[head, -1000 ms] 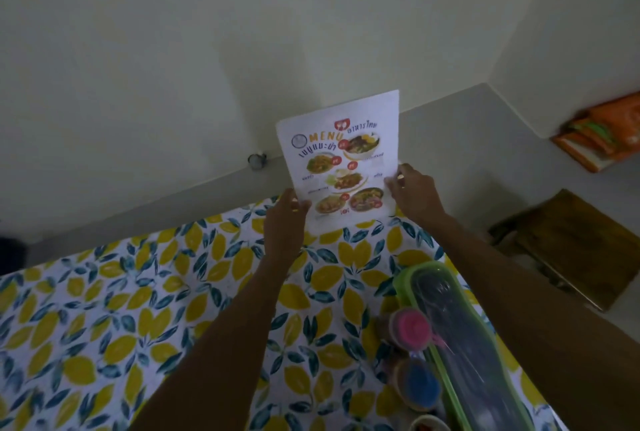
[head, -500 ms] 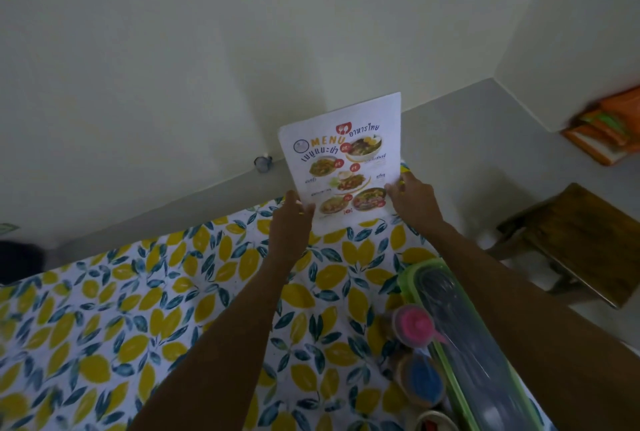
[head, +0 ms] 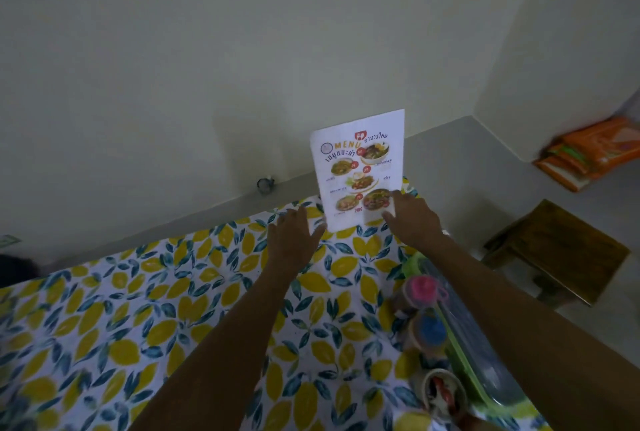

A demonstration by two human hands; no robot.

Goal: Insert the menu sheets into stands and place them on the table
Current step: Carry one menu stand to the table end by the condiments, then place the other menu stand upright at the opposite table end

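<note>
A printed menu sheet (head: 360, 167) with food photos stands upright at the far edge of the table (head: 138, 309), which has a lemon-patterned cloth. Its clear stand is hard to make out. My left hand (head: 294, 240) hovers just left of the sheet's lower corner, fingers spread, with the thumb tip close to the sheet's edge. My right hand (head: 412, 219) is at the sheet's lower right corner. Its fingers are extended and lie in front of the sheet, touching it loosely.
A green-rimmed tray (head: 478, 354) lies along the table's right side, with pink-lidded (head: 420, 286) and blue-lidded (head: 429, 328) jars and a small cup (head: 445, 392) beside it. A wooden stool (head: 561, 250) stands on the floor at right. Orange bags (head: 595, 150) lean in the corner.
The menu has come down from my two-handed grip and now stands on the table's far edge. My left hand has let go and spread; my right hand's grip has loosened.
</note>
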